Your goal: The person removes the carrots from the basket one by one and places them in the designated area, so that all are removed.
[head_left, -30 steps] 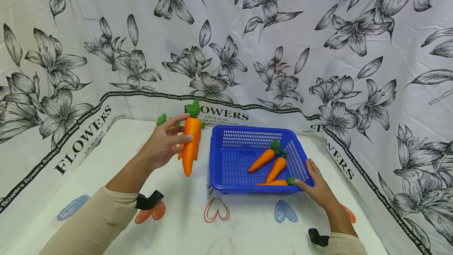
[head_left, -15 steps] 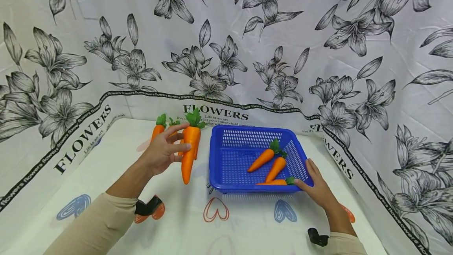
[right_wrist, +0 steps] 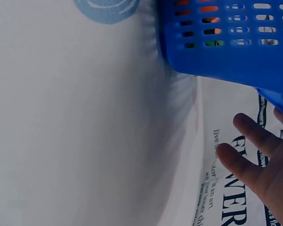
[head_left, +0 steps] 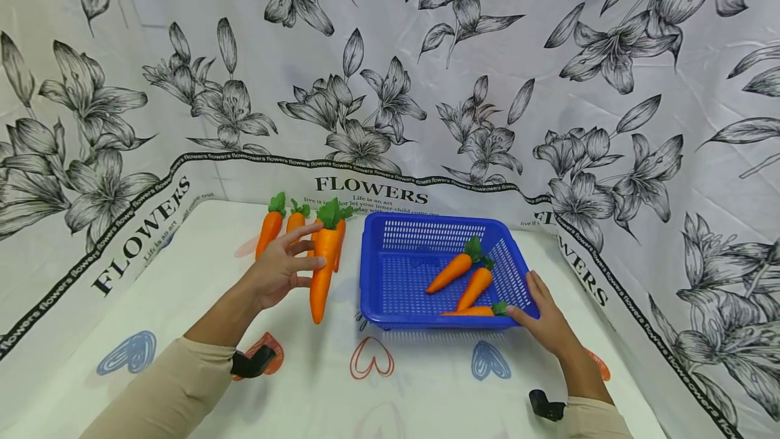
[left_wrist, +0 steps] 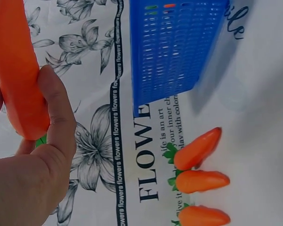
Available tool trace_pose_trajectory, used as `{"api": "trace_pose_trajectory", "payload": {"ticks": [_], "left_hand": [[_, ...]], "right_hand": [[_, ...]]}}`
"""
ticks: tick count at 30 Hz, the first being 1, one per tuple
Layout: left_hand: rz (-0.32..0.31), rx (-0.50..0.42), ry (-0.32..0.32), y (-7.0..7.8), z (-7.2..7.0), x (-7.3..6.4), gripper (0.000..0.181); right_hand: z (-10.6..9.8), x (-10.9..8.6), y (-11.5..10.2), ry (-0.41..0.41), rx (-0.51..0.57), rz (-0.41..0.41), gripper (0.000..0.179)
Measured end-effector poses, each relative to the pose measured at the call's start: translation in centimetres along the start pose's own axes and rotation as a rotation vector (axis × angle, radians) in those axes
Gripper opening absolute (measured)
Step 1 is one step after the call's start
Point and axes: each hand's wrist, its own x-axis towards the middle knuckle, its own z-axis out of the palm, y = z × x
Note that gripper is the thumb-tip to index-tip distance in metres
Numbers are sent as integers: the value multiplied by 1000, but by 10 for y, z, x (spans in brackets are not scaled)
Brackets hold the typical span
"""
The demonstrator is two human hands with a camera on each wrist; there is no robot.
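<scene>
1. Two hands at work. Left hand [head_left: 282,268] grips one carrot [head_left: 323,266] between thumb and fingers; held carrot clear of the surface [head_left: 440,388], leaf end up, tip angled down.
2. Right hand [head_left: 550,317] rests against the basket [head_left: 399,280] at its near right corner: thumb at the rim, other fingers mostly straight and spread along the outside.
3. Basket, blue and slotted, stands on the surface between both hands; left hand and held carrot are beside it, apart from its wall.
4. Inside, toward right hand: three loose carrots [head_left: 474,290]; nearest one lies along the near wall, leaves close to the right thumb.
5. Beyond left hand: row of carrots [head_left: 270,230] on the surface, leaves pointing away. At least three; exact count unclear, some hidden behind left hand.
6. Beyond both hands: floral cloth [head_left: 372,110].
</scene>
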Motion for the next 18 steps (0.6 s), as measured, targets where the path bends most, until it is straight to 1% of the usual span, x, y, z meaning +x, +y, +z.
{"api": "trace_pose_trajectory", "payload": {"ticks": [6,11,14,18], "left_hand": [[-29,-2,10,-11,-3,1,71],[-56,3,19,-24,-3,2,70],[-71,20,32,-33,-3,2,69],[-94,56,65,-43,-3,3,68]], "right_hand": [[0,0,1,4,1,-5,93],[1,1,2,6,11,-13,93],[0,1,2,7,18,-17,93],[0,1,1,6,26,-17,92]]}}
